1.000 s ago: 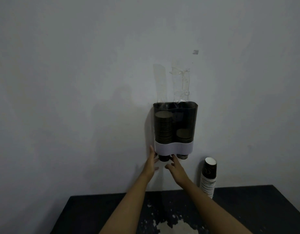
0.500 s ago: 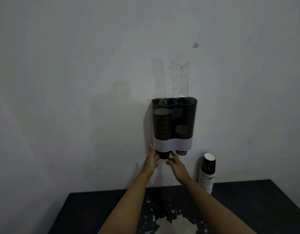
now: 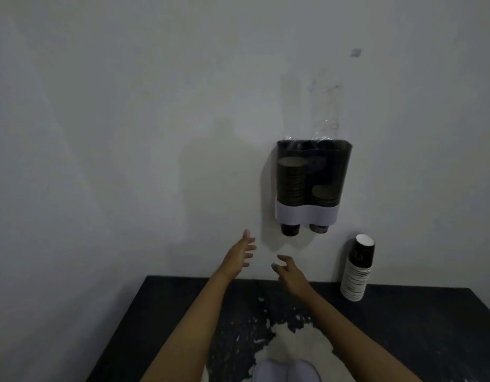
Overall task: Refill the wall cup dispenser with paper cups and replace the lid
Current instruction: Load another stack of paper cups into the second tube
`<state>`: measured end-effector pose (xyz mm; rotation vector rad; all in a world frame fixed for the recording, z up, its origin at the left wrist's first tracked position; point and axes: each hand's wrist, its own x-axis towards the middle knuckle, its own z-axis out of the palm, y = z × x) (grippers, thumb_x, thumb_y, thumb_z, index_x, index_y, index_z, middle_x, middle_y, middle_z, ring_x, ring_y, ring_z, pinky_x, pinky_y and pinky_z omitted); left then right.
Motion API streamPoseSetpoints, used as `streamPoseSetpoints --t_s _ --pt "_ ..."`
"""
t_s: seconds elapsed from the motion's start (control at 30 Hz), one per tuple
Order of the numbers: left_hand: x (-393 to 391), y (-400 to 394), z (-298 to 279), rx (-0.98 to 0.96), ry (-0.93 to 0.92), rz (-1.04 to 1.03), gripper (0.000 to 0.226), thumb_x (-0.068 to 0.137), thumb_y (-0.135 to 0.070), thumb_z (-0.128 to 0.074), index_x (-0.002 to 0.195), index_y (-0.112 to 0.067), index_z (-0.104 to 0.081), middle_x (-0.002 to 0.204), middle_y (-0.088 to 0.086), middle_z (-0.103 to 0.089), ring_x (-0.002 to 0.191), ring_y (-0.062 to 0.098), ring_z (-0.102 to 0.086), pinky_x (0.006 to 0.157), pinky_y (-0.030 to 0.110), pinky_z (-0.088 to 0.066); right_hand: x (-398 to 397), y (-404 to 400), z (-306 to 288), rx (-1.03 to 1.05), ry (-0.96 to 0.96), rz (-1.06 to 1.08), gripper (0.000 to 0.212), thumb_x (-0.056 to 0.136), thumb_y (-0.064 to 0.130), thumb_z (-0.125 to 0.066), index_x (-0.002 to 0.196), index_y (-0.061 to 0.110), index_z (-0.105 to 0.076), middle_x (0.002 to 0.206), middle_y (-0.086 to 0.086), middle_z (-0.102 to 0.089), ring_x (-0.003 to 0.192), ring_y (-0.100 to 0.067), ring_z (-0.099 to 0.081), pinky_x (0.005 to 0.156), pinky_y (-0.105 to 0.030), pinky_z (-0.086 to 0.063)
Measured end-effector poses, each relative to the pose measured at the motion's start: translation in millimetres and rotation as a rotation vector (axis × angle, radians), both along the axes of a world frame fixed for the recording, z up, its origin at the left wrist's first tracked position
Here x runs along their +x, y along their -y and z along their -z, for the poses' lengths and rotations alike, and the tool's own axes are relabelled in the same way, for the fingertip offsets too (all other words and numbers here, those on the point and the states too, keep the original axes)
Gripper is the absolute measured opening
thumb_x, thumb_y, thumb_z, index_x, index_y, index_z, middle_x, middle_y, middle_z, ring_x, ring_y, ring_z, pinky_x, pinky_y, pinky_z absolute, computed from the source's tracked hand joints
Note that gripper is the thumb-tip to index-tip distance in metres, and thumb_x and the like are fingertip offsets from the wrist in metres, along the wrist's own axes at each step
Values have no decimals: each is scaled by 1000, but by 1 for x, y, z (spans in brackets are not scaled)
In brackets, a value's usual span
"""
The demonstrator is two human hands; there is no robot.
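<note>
The wall cup dispenser [image 3: 312,186] hangs on the wall, dark and see-through with a white band at its base. Two cup stacks sit inside, the left taller than the right, and a cup bottom pokes out under each tube. Its top looks uncovered. A white lid [image 3: 286,370] lies on the table at the bottom edge of view. A stack of paper cups [image 3: 358,268] leans against the wall on the table's right. My left hand [image 3: 242,250] and my right hand [image 3: 289,271] hover below and left of the dispenser, fingers spread, holding nothing.
A black table [image 3: 403,326] with a worn white patch in its middle stands against the pale wall [image 3: 128,133]. Strips of clear tape [image 3: 325,111] cling to the wall above the dispenser.
Both hands have dropped away from the cup bottoms under the dispenser and moved down and left. The view has shifted left and tilted down, showing the lid on the table.
</note>
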<state>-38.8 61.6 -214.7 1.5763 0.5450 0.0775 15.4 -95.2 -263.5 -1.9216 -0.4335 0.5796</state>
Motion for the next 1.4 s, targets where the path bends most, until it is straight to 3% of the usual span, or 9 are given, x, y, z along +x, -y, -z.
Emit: streamPoseSetpoints --t_s 0.17,0.3,0.5,0.57,0.67,0.77,0.93,1.17,1.4 --pt "-93 -55 20 151 52 -160 41 99 -45 -33 113 -18 -61 115 5 -63 107 25 -57 79 31 -47 -54 -16 33 -163 26 -282 42 95 20 -55 135 10 -45 127 -17 -58 98 -19 -56 79 -22 -45" --pt "-163 -77 42 159 24 -372 46 101 -39 -32 120 -8 -61 116 9 -63 108 28 -58 78 29 -46 -99 -34 65 -323 28 -513 51 85 13 -68 131 7 -47 128 -14 -57 101 -13 -52 91 -31 -47" --pt "-222 -60 89 -38 -143 -488 55 100 -45 -28 127 -6 -55 133 18 -55 109 29 -53 91 40 -43 -154 -51 83 -370 -52 -662 82 74 30 -80 140 10 -35 134 2 -46 120 -16 -48 98 -26 -42" --pt "-232 -43 101 -170 -192 -464 62 98 -54 -22 122 -9 -56 130 11 -57 112 29 -53 90 40 -45 -165 -54 90 -332 -93 -641 90 72 34 -81 143 13 -30 138 3 -43 129 -18 -45 99 -23 -38" --pt "-241 -20 120 -393 -240 -452 80 92 -65 -9 121 -6 -56 115 9 -61 101 27 -58 69 34 -48 -178 -58 99 -249 -129 -609 105 62 53 -82 145 16 -29 145 2 -44 132 -19 -46 107 -29 -39" --pt "-241 -14 137 -471 -230 -451 100 83 -74 -5 132 -1 -51 121 16 -62 92 24 -62 71 35 -52 -176 -60 111 -206 -152 -577 107 60 59 -80 145 17 -31 146 -3 -47 130 -21 -49 110 -37 -41" --pt "-225 -9 114 -357 -192 -376 94 85 -74 -7 137 -8 -48 141 18 -52 126 35 -52 105 46 -42 -164 -52 83 -99 -109 -463 79 74 43 -77 139 18 -40 137 -1 -55 118 -16 -55 97 -25 -44" --pt "-147 -1 38 -192 37 -259 86 90 -66 -5 133 -10 -53 135 15 -57 113 28 -58 102 40 -46 -107 -35 -4 128 187 -225 46 78 41 -74 115 16 -63 105 5 -67 98 -12 -65 77 -10 -49" --pt "-79 23 -62 24 368 -208 62 96 -55 -13 137 -17 -42 139 23 -50 123 35 -53 95 38 -46 -49 -17 -107 302 345 -4 67 73 55 -72 124 14 -57 116 -1 -64 107 -16 -63 89 -41 -57"
